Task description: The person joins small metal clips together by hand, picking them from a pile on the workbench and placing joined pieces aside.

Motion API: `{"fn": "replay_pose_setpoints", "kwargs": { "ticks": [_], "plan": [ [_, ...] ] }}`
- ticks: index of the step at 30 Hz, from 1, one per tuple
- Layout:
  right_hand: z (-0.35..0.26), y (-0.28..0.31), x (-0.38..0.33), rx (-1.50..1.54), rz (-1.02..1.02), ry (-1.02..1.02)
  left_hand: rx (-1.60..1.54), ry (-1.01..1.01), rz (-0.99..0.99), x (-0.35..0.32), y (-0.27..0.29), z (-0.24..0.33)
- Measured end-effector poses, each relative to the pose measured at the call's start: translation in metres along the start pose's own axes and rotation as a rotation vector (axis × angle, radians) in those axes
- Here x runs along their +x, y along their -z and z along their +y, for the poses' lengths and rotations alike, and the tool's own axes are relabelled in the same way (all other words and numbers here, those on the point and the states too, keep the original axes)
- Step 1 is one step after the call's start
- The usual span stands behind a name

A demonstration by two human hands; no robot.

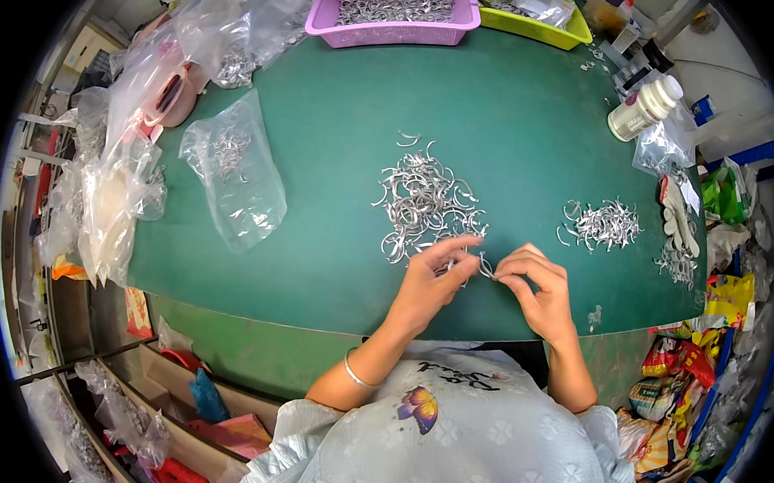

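A heap of small curved silver metal pieces (pixel 424 197) lies on the green tabletop in front of me. At its near edge is my left hand (pixel 438 272), fingers curled with thumb and forefinger close together around some of these pieces. Just to its right, my right hand (pixel 534 285) pinches one end of a curved metal piece (pixel 487 266) between thumb and fingertips. The piece points toward my left hand; whether both hands touch it I cannot tell. To the right of my right hand is a smaller pile of similar pieces (pixel 606 225).
A purple basin (pixel 395 36) and a yellow-green basin (pixel 578 31) of metal pieces stand at the back. On the left lie a clear plastic bag (pixel 252 208) and a pink bowl (pixel 174 104). A white bottle (pixel 645 109) and a glove (pixel 675 216) are at the right edge.
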State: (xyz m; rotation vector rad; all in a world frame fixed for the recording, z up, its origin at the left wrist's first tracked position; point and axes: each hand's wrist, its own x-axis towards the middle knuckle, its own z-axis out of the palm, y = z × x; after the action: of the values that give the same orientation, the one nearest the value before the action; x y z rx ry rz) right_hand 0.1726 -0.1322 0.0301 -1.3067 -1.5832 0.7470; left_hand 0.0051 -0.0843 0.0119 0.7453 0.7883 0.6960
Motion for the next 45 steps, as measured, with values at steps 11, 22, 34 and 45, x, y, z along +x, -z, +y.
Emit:
{"fn": "replay_pose_setpoints", "kwargs": {
  "ticks": [11,22,34,45],
  "plan": [
    [0.004,-0.008,0.006,0.041,0.044,-0.181,0.344,-0.328,0.117,0.005,0.007,-0.005],
    [0.023,-0.024,0.007,-0.173,0.107,-0.161,0.126,-0.086,0.225,-0.001,0.012,-0.006],
    [-0.024,-0.013,0.004,0.224,0.144,-0.187,0.012,-0.113,0.108,-0.02,0.002,0.007],
    [-0.046,-0.009,0.005,0.056,0.167,0.051,-0.24,0.067,-0.055,-0.03,-0.001,0.018]
  ]
}}
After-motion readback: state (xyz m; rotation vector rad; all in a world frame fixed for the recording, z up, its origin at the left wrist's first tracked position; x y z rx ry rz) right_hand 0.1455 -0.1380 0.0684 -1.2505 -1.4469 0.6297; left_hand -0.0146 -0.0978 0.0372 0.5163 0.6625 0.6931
